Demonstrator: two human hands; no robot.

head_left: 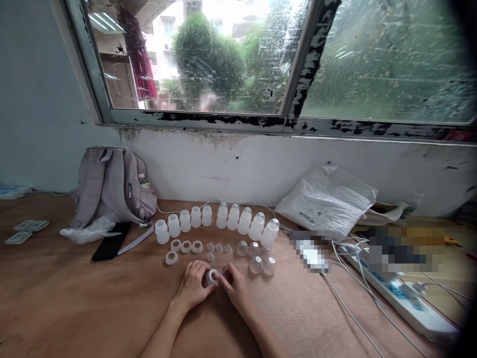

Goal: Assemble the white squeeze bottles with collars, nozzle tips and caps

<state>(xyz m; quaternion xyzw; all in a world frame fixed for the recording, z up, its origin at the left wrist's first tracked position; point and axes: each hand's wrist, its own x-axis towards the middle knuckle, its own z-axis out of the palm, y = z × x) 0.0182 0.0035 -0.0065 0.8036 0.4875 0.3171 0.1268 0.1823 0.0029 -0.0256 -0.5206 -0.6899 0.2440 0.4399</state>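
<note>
Low over the wooden table, my left hand is closed around a white bottle collar ring. My right hand pinches at the ring's right side; a small clear piece, probably a nipple, partly shows by its fingers. Just beyond my hands lie several loose collar rings, several clear silicone nipples and several clear dome caps. Behind these, small white baby bottles stand in an arc: several open ones at the left, several capped ones at the right.
A grey backpack, a plastic bag and a black phone are at the left. To the right are a silvery plastic package, a power strip and trailing cables. A window is above the wall.
</note>
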